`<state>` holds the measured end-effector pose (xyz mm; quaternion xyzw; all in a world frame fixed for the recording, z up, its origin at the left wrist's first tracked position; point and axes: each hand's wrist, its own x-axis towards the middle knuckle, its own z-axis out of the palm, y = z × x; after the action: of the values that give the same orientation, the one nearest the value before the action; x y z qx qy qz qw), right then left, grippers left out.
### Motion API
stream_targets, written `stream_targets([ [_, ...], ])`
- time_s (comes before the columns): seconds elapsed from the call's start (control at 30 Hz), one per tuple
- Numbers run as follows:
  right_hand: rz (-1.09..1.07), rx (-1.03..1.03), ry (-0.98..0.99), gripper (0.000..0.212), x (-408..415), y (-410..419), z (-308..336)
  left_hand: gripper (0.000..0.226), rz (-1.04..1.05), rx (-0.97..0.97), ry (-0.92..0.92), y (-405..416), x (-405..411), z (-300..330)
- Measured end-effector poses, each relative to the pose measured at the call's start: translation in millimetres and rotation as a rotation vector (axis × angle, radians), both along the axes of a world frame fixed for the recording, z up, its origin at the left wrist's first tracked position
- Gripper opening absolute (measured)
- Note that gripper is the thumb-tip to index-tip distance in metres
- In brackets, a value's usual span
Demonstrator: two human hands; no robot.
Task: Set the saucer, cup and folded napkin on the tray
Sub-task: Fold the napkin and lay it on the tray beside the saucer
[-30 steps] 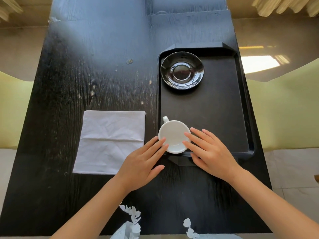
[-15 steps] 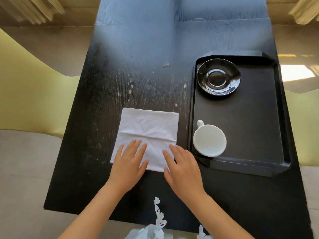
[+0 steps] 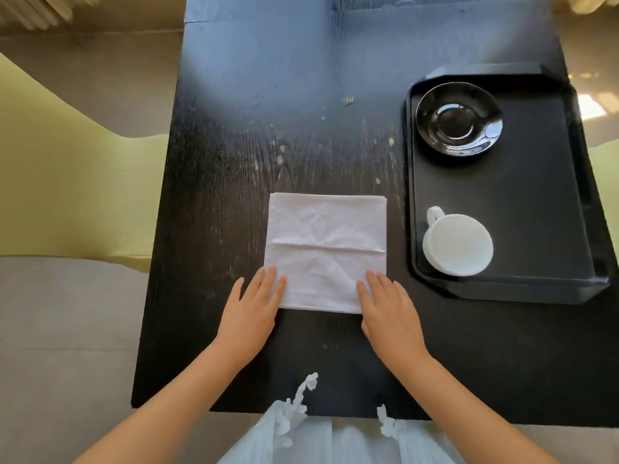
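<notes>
Left hand (image 3: 253,309) and right hand (image 3: 390,308) lie flat, grip open, on the napkin's (image 3: 326,249) near corners.

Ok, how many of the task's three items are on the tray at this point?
2. The black saucer sits at the far end of the tray; the white cup sits upside down at its near-left corner. The napkin lies on the table.

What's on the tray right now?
On the black tray: a black saucer at its far end and a white cup, seemingly upside down, at the near end. What's under the cup is hidden. The napkin lies on the table.
</notes>
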<state>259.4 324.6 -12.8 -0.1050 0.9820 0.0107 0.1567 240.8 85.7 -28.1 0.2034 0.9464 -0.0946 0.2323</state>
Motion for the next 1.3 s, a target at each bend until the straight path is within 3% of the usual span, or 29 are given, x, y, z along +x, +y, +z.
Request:
stream_targets([
  [0.2, 0.077, 0.016, 0.113, 0.067, 2, 1, -4, 0.068, -0.186, 0.017, 0.130, -2, -5, 4],
  [0.43, 0.133, -0.231, 0.294, 0.044, 9, 27, -21, 0.046, -0.228, 0.374, 0.301, -20, -8, -4],
  [0.63, 0.093, -0.317, 0.254, 0.041, 10, 24, -12, 0.019, -0.191, 0.531, 0.317, -27, -14, 2],
  [0.8, 0.074, -0.400, 0.120, 0.031, 11, 26, 8, 0.013, -0.107, 0.482, 0.012, -33, -32, 24],
  [0.87, 0.024, -0.414, -0.051, 0.018, 7, 27, 18, 0.016, -0.051, 0.407, -0.148, -41, -37, 31],
  [0.93, -0.027, -0.392, -0.270, 0.016, 3, 31, 25, 0.018, 0.049, 0.450, -0.341, -50, -39, 37],
  [1.03, -0.084, -0.435, -0.302, 0.014, -6, 29, 34, 0.021, 0.163, 0.560, -0.469, -60, -43, 46],
  [1.2, -0.296, -0.529, -0.031, 0.010, -34, 12, 41, 0.022, 0.403, 0.747, -0.199, -57, -55, 47],
  [1.3, -0.357, -0.462, 0.065, 0.012, -53, 4, 35, 0.021, 0.467, 0.790, -0.053, -46, -68, 41],
])
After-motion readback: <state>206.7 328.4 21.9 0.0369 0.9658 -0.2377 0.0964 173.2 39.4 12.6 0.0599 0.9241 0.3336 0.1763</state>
